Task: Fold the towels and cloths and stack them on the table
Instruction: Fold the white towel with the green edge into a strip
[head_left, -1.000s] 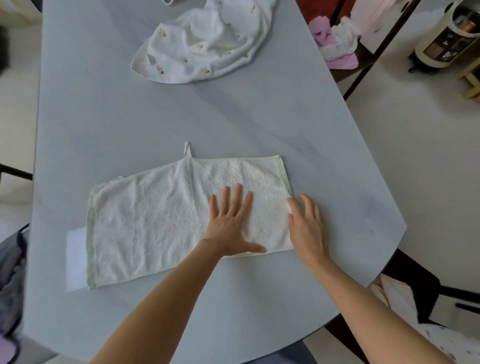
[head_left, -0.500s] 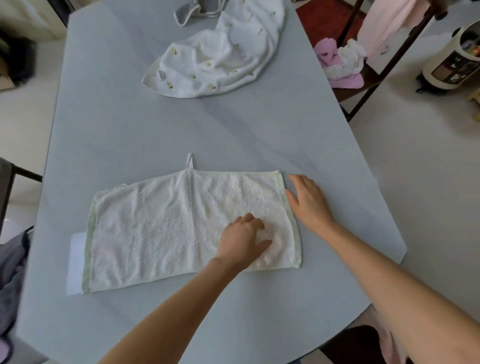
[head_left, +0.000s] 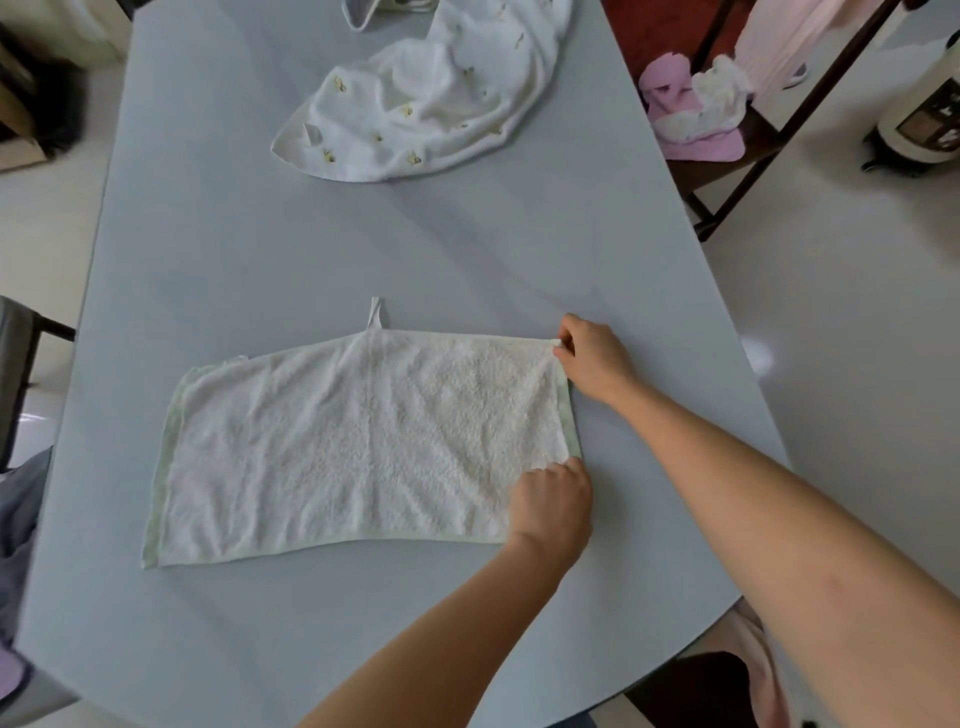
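Note:
A white terry towel (head_left: 358, 447) with pale green edging and a small hanging loop lies flat on the grey-blue table (head_left: 322, 249), folded once into a long rectangle. My right hand (head_left: 592, 358) pinches its far right corner. My left hand (head_left: 550, 506) has its fingers curled over the near right corner and grips it. Farther back lies a crumpled white cloth (head_left: 431, 98) with small yellow prints.
A grey cloth (head_left: 363, 10) peeks in at the table's far edge. To the right, off the table, a dark-framed chair holds pink and white cloths (head_left: 691, 114). A white appliance (head_left: 924, 114) stands on the floor. Grey fabric (head_left: 15, 519) hangs at the left.
Both hands left off smoothing the towel. The right hand moved up to the far right corner and pinched it; the left slid right and closed on the near right corner.

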